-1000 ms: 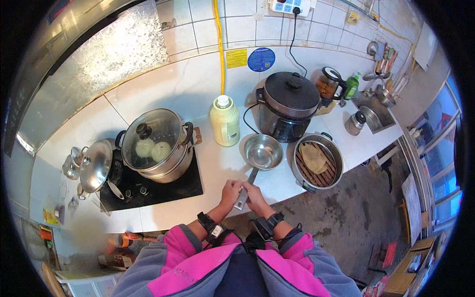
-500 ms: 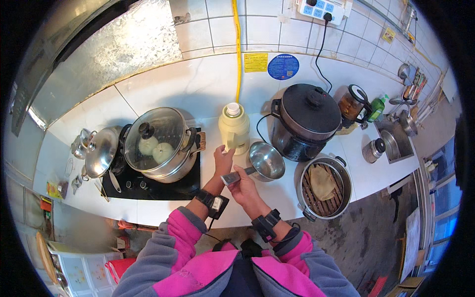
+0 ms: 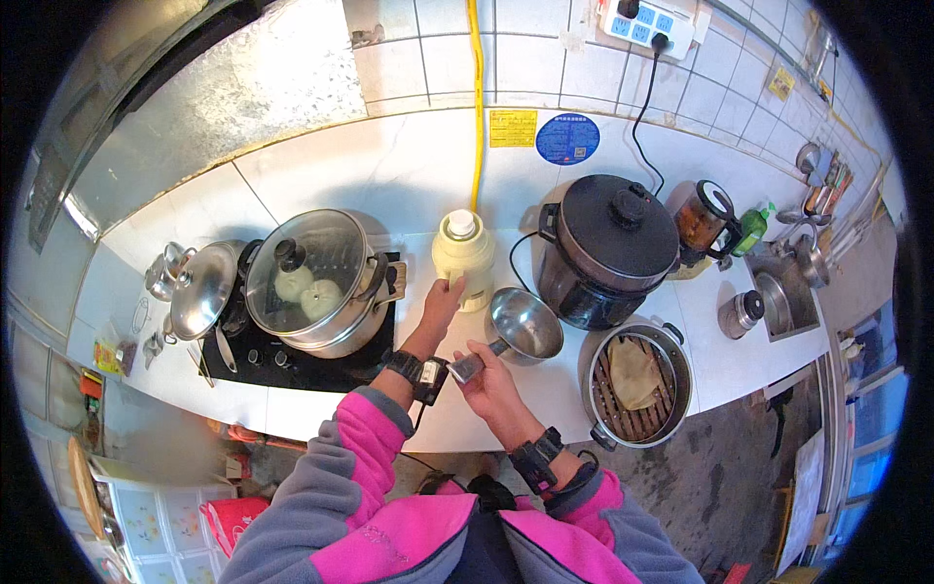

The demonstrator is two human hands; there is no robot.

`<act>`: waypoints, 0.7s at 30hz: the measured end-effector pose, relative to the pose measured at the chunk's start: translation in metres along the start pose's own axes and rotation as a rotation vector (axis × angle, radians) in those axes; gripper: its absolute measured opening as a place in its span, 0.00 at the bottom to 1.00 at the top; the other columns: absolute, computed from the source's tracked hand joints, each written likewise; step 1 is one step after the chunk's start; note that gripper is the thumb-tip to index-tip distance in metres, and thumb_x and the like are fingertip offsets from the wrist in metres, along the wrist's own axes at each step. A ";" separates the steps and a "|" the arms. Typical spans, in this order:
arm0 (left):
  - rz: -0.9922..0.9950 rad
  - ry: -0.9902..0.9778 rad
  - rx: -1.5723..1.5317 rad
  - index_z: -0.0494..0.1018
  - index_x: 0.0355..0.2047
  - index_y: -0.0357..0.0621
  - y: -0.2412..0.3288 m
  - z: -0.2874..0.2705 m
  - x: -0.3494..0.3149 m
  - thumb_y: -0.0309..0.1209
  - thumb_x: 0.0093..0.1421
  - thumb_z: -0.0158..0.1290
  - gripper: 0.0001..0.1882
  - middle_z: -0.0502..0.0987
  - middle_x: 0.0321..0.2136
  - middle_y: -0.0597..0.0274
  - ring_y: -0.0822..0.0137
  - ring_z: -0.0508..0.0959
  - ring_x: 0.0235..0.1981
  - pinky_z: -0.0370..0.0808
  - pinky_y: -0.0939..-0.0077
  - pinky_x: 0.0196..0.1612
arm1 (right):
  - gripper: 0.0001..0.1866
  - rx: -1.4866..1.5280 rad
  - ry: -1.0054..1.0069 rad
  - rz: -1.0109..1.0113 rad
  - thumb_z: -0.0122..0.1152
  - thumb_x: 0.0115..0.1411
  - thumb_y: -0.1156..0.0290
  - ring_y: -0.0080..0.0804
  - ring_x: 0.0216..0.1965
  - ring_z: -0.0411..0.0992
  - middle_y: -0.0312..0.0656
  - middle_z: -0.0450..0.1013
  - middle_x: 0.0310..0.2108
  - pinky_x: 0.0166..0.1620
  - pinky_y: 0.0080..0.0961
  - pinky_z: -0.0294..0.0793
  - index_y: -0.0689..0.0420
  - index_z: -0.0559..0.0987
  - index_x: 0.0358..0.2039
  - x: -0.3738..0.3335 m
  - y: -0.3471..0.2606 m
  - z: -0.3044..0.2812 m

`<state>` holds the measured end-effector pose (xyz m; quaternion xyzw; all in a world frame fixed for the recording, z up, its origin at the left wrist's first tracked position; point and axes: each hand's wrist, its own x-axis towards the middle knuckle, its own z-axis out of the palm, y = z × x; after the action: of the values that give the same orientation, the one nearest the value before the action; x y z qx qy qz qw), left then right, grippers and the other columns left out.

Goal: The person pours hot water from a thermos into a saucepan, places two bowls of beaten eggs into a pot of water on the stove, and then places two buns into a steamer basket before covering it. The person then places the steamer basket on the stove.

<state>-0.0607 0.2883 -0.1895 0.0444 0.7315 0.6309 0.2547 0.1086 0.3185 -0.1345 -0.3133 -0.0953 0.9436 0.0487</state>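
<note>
A cream thermos flask [image 3: 464,255] with a white stopper stands upright near the middle of the counter. My left hand [image 3: 443,304] is at its handle, the fingers closed round it. The handle of a metal water scoop [image 3: 526,323] is in my right hand [image 3: 486,378], which is closed on it. The scoop's round bowl opens upward beside the thermos and looks empty; whether it rests on the counter I cannot tell.
Left is a glass-lidded steamer [image 3: 309,274] with pale buns, on a black cooktop [image 3: 255,368]. A black electric cooker [image 3: 608,243] stands to the right. In front of it, an open pot [image 3: 683,384] holds a cloth on a slatted rack. A sink [image 3: 790,304] lies far right.
My left hand has moved forward, and its fingers have closed on the thermos handle. My right hand has shifted slightly nearer me and to the right with the scoop.
</note>
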 end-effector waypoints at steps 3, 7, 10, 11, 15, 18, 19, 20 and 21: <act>0.017 0.042 0.041 0.67 0.36 0.41 -0.011 -0.002 -0.003 0.42 0.60 0.50 0.16 0.72 0.31 0.63 0.72 0.71 0.32 0.70 0.77 0.35 | 0.12 0.004 0.023 0.026 0.63 0.52 0.72 0.30 0.38 0.71 0.37 0.69 0.31 0.33 0.25 0.74 0.55 0.69 0.34 -0.011 -0.008 -0.006; 0.049 0.076 0.006 0.67 0.33 0.40 -0.026 -0.008 -0.028 0.40 0.61 0.49 0.14 0.71 0.26 0.65 0.74 0.69 0.25 0.69 0.80 0.31 | 0.12 0.003 0.052 0.067 0.62 0.52 0.73 0.28 0.32 0.71 0.39 0.69 0.31 0.31 0.22 0.72 0.56 0.69 0.35 -0.022 -0.014 -0.018; 0.061 0.089 0.077 0.68 0.31 0.39 -0.032 -0.018 -0.059 0.39 0.62 0.48 0.14 0.71 0.25 0.65 0.75 0.68 0.24 0.68 0.81 0.29 | 0.11 0.022 0.034 0.094 0.61 0.52 0.74 0.27 0.26 0.68 0.42 0.70 0.33 0.30 0.19 0.71 0.58 0.69 0.34 -0.027 -0.016 -0.028; 0.072 0.087 0.070 0.68 0.30 0.39 -0.034 -0.020 -0.071 0.39 0.62 0.48 0.14 0.71 0.25 0.65 0.75 0.68 0.23 0.68 0.81 0.29 | 0.11 0.033 0.025 0.100 0.60 0.52 0.74 0.26 0.24 0.68 0.43 0.70 0.33 0.29 0.18 0.71 0.59 0.69 0.34 -0.028 -0.015 -0.032; 0.088 0.103 0.023 0.67 0.26 0.38 -0.043 -0.024 -0.122 0.37 0.61 0.49 0.14 0.69 0.19 0.65 0.75 0.67 0.21 0.66 0.79 0.25 | 0.09 0.008 -0.039 0.169 0.60 0.51 0.75 0.25 0.25 0.67 0.44 0.70 0.34 0.30 0.18 0.71 0.61 0.70 0.32 -0.036 -0.014 -0.047; 0.028 0.108 -0.012 0.67 0.25 0.39 -0.049 -0.024 -0.157 0.36 0.61 0.50 0.13 0.68 0.19 0.67 0.76 0.67 0.21 0.65 0.80 0.25 | 0.12 -0.008 -0.119 0.237 0.60 0.52 0.73 0.24 0.28 0.67 0.37 0.70 0.30 0.35 0.22 0.70 0.63 0.73 0.37 -0.042 -0.015 -0.062; -0.010 0.075 -0.023 0.68 0.29 0.39 -0.050 -0.026 -0.167 0.36 0.60 0.50 0.12 0.69 0.21 0.67 0.76 0.68 0.23 0.66 0.80 0.28 | 0.13 0.012 -0.135 0.276 0.59 0.52 0.73 0.24 0.27 0.67 0.37 0.70 0.29 0.35 0.23 0.70 0.64 0.73 0.37 -0.040 -0.014 -0.066; -0.074 0.040 -0.039 0.69 0.32 0.39 -0.051 -0.030 -0.178 0.36 0.60 0.51 0.11 0.71 0.24 0.67 0.76 0.69 0.25 0.68 0.80 0.31 | 0.13 0.051 -0.096 0.319 0.59 0.52 0.73 0.24 0.26 0.67 0.37 0.70 0.29 0.35 0.23 0.70 0.65 0.73 0.37 -0.038 -0.012 -0.069; -0.137 0.004 -0.056 0.71 0.35 0.40 -0.052 -0.033 -0.188 0.36 0.60 0.51 0.12 0.72 0.27 0.68 0.76 0.69 0.28 0.69 0.81 0.34 | 0.13 0.029 -0.132 0.329 0.58 0.52 0.73 0.24 0.26 0.67 0.37 0.70 0.29 0.34 0.22 0.70 0.66 0.73 0.37 -0.037 -0.010 -0.073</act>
<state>0.1011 0.1758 -0.1771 -0.0142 0.7156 0.6321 0.2968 0.1826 0.3335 -0.1681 -0.2614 -0.0319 0.9586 -0.1083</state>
